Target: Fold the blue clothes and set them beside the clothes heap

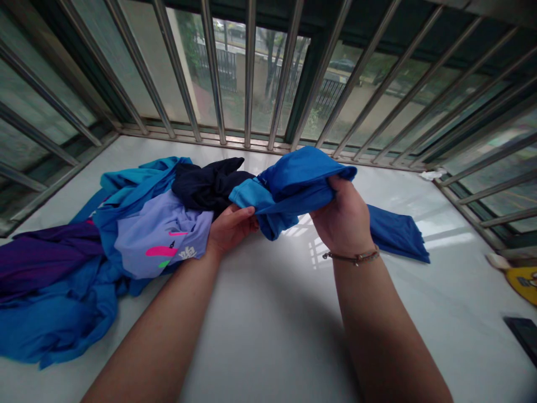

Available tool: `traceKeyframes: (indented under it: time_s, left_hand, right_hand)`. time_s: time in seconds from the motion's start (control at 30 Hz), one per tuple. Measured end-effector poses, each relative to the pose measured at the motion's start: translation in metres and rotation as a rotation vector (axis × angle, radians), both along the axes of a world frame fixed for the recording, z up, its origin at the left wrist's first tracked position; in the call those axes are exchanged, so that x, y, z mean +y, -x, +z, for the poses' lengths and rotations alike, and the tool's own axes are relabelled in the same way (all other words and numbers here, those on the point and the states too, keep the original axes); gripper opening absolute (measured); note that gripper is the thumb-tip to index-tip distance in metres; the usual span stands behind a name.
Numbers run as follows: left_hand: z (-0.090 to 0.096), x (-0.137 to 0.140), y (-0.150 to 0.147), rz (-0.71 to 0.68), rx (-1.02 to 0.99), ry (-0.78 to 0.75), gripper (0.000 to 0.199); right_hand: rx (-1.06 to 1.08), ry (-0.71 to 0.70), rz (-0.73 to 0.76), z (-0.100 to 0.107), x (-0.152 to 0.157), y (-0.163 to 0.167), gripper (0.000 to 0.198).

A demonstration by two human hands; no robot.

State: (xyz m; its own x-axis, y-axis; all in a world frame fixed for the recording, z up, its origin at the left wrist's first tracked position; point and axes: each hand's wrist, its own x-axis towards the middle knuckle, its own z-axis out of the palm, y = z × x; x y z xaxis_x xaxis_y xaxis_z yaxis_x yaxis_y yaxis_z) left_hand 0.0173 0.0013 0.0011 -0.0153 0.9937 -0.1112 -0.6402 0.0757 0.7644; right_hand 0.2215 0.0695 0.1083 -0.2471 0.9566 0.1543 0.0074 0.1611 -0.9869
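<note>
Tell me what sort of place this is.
Probably a home's enclosed bay window or balcony ledge: slanted metal window bars with a yard beyond, a glossy white stone sill, and a pile of blue and purple clothes beside the hands.

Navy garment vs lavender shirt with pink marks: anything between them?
Nothing in the head view: the navy garment lies directly against the lavender shirt, overlapping its upper edge in the pile, left of the left hand.

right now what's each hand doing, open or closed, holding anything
Left hand: closed, pinching the lighter blue edge of the blue garment.
Right hand: closed, gripping the bunched blue garment from above.
</note>
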Motion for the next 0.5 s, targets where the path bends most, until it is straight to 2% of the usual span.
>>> traceKeyframes:
  time_s: [0.07, 0.2, 0.33, 0.4, 0.5]
  left_hand:
    - [0.000, -0.002, 0.001, -0.007, -0.004, -0.016, 0.048]
    - [0.004, -0.001, 0.009, 0.138, -0.076, -0.094, 0.054]
    - [0.007, 0.004, 0.014, 0.253, -0.010, -0.017, 0.049]
    - [0.006, 0.005, 0.011, 0.205, 0.023, 0.001, 0.051]
    - [0.002, 0.005, 0.003, 0.046, 0.054, -0.029, 0.071]
  right_hand:
    - [0.111, -0.023, -0.019, 0.007, -0.001, 0.001, 0.052]
    - [0.167, -0.040, -0.049, 0.015, 0.005, -0.006, 0.058]
    - [0.132, 0.001, 0.002, 0.013, 0.008, -0.007, 0.064]
    - [0.083, 0.051, 0.051, 0.007, 0.006, -0.004, 0.068]
    - [-0.068, 0.133, 0.135, -0.006, 0.003, 0.001, 0.073]
